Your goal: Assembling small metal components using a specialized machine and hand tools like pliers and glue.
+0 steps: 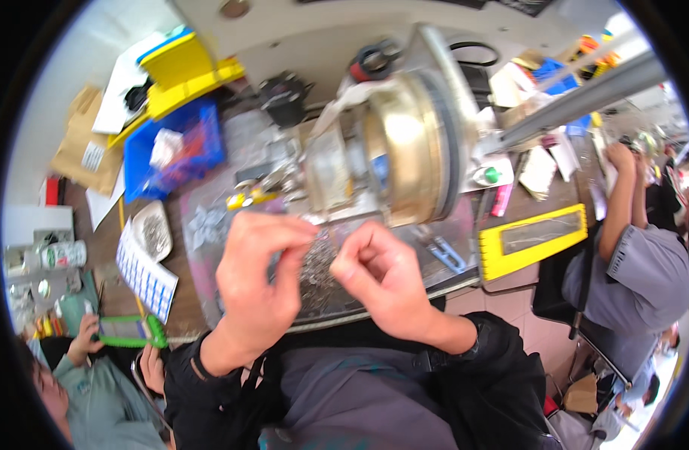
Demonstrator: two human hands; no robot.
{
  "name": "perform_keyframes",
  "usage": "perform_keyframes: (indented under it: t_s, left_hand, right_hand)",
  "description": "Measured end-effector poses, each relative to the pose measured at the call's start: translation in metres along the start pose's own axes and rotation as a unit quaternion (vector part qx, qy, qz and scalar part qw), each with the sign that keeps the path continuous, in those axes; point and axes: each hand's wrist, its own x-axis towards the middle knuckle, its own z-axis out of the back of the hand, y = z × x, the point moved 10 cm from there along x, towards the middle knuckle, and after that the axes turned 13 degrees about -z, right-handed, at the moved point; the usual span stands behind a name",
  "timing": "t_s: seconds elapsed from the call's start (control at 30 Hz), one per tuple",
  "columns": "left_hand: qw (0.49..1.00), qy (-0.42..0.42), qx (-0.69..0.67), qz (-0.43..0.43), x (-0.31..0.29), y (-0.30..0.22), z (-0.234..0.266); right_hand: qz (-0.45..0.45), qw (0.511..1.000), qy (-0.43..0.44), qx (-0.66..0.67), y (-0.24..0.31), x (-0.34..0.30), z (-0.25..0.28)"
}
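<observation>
Over the front of the bench, my left hand (258, 274) is closed, with thumb and fingertips brought together in a pinch. Facing it a short way to the right, my right hand (382, 281) also has its fingers curled against the thumb. Whatever either one holds is too small or blurred to name. Between and below them lies a heap of small, thin metal pieces (320, 268) on the work surface. Just beyond my hands stands a large brass-coloured drum (404, 146) with a dark rim.
Tongs with blue handles (446, 255) lie right of my hands, beside a yellow-framed tray (536, 240). Leftward are a white dish of small parts (153, 232), a blue-and-white sheet (145, 274) and a blue bin (176, 150). Co-workers sit at both sides; one holds a green frame (127, 330).
</observation>
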Motion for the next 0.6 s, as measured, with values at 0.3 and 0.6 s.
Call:
perform_keyframes:
  t_s: [0.3,0.6]
  left_hand:
    - [0.995,-0.01,-0.091,0.04,-0.018,0.014,-0.013]
    - [0.992,0.048,-0.111,0.046,-0.014,0.011,-0.02]
  right_hand:
    - [0.246,0.844,-0.302,-0.369,0.16,-0.08,0.156]
    - [0.338,0.614,-0.517,-0.491,0.243,-0.062,0.286]
